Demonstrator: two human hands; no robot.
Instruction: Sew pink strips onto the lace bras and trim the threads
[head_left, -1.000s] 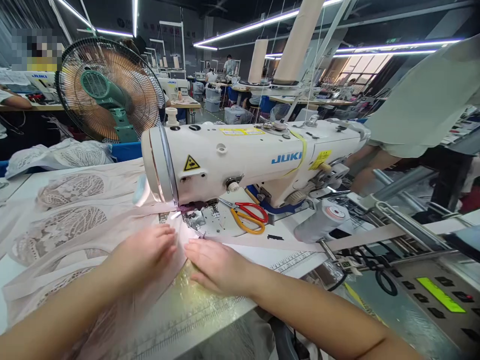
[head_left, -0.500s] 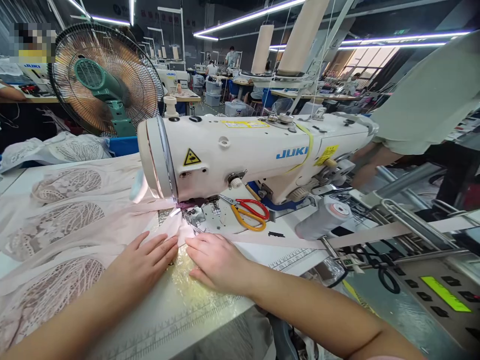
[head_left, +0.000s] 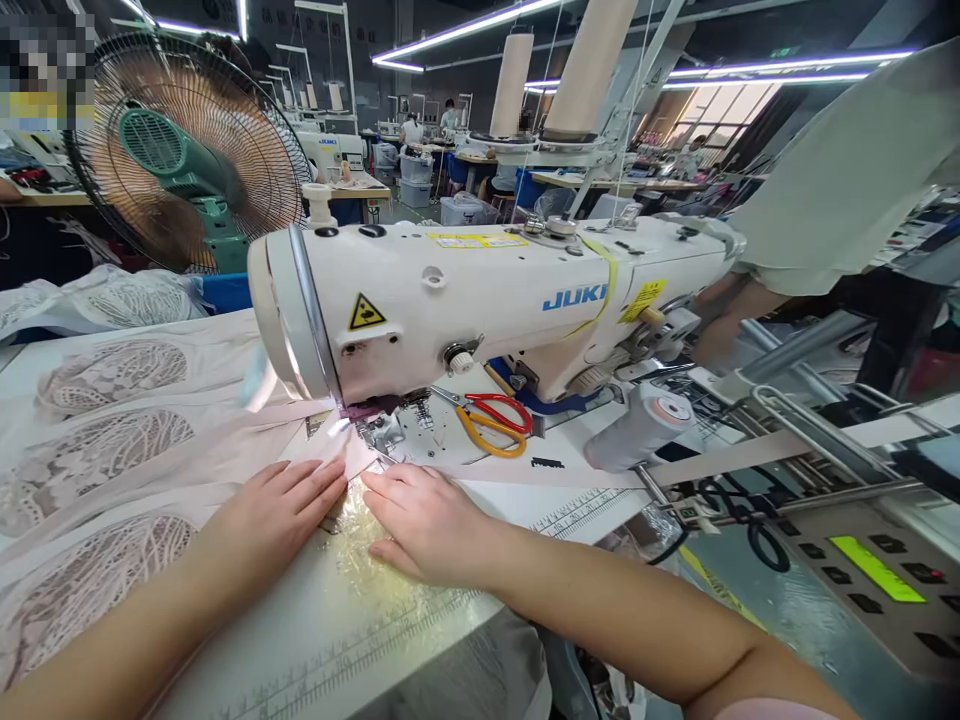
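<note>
Grip spread flat, the left hand (head_left: 277, 515) and right hand (head_left: 427, 520) have stopped sliding and press the pink cloth (head_left: 324, 455) still on the counter (head_left: 337, 640), its tip under the sewing machine (head_left: 465, 300) at 12 o'clock

The head of the sewing machine (head_left: 480, 300) hides the needle and the spot where the pink fabric strip (head_left: 247, 440) runs under it. The forearms behind the left hand (head_left: 277, 510) and right hand (head_left: 424, 520) are cut off by the lower edge, the lace pieces (head_left: 90, 580) by the left edge, and the control panel (head_left: 877, 580), its green display unreadable, by the right. A pixelated patch (head_left: 41, 75) covers the top left corner, and the person (head_left: 847, 190) standing at the right shows only a pale garment and one arm.
</note>
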